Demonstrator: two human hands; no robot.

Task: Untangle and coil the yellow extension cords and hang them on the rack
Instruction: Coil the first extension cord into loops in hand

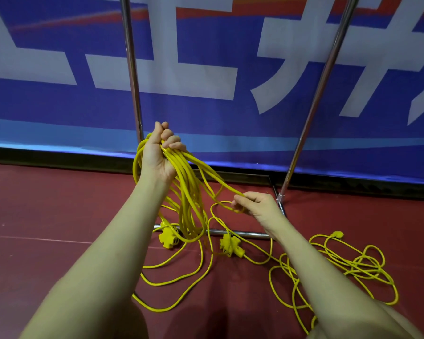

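Observation:
My left hand [160, 152] is raised and grips a bundle of several yellow cord loops [190, 204] that hang down toward the floor. A strand runs from the bundle to my right hand [255, 205], which pinches it lower and to the right. Two yellow multi-outlet sockets lie on the floor, one [168, 237] under the hanging loops and one [230, 245] to its right. A loose tangle of yellow cord [348, 267] with a plug end [336, 234] is spread on the floor at the right. The metal rack [132, 69] stands right behind my hands.
The rack has two chrome uprights, the right one [321, 89] slanting in this view, and a base bar [242, 233] on the dark red floor [59, 216]. A blue banner with large white characters [206, 77] covers the wall behind.

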